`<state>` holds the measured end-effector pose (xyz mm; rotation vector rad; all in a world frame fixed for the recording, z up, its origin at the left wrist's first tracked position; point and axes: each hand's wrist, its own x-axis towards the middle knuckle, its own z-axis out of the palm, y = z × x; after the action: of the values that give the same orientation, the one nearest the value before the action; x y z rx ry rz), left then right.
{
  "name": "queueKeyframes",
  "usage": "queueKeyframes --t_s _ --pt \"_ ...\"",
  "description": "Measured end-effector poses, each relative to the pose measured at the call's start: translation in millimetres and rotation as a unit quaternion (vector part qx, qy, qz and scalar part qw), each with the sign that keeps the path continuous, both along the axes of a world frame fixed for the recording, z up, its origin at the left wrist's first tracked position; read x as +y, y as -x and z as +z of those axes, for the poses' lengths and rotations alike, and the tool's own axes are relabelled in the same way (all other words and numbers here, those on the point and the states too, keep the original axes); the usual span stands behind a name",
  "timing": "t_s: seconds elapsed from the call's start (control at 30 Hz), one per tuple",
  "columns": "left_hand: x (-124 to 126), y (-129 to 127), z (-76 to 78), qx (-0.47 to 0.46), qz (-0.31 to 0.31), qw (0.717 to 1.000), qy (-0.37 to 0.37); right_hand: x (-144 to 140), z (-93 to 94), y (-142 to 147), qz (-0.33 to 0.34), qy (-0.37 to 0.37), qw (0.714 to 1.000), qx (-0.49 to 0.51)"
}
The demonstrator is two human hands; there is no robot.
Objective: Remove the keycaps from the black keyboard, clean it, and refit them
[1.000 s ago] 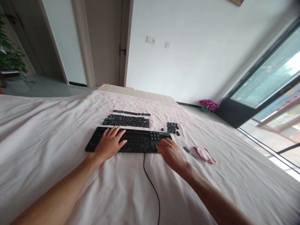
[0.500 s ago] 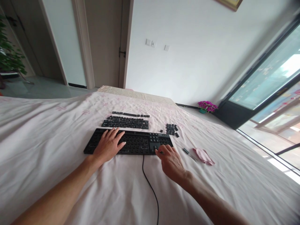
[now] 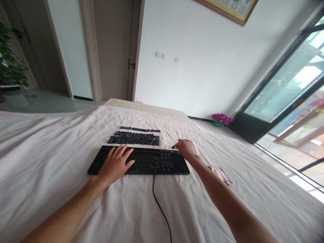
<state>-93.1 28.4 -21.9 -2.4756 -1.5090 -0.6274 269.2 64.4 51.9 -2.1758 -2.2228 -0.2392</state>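
A black keyboard (image 3: 145, 162) with most of its keycaps off lies on the cloth. My left hand (image 3: 116, 162) rests palm down on its left part, fingers spread, covering what is under them. Beyond the keyboard's right end is my right hand (image 3: 186, 148), fingers bent and drawn together. Its fingertips are beside a lone black keycap (image 3: 173, 147); whatever they pinch is hidden. The right hand mostly covers a group of loose keycaps. Behind the keyboard, many removed keycaps (image 3: 136, 138) lie in rows, with a long space bar (image 3: 139, 129) in the farthest row.
A pale, wrinkled floral cloth (image 3: 126, 209) covers the surface. The keyboard's black cable (image 3: 162, 211) runs toward me. A pink cloth (image 3: 221, 175) lies right of the keyboard, partly behind my right forearm. Magenta flowers (image 3: 222, 119) stand by the glass door.
My right hand has moved from the keyboard's lower right, away from me, to the loose keycaps. My left hand stays on the keyboard. The view has tilted up slightly.
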Motion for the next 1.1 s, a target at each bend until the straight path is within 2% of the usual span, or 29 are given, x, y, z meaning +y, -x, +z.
queueKeyframes --t_s 0.23,0.53,0.9,1.1 --pt "-1 0 2.0 -0.006 0.001 1.000 0.002 20 -8.4 8 -0.006 0.021 0.999 -0.028" --pt "0 0 0.5 -0.011 -0.001 1.000 0.005 33 -6.9 8 -0.030 0.040 0.998 -0.046" --pt "-2 0 5.0 -0.007 -0.004 1.000 0.007 29 -11.7 9 -0.006 0.049 0.997 -0.061" --pt "-1 1 3.5 -0.014 -0.006 1.000 0.005 13 1.6 13 -0.002 0.038 0.998 -0.044"
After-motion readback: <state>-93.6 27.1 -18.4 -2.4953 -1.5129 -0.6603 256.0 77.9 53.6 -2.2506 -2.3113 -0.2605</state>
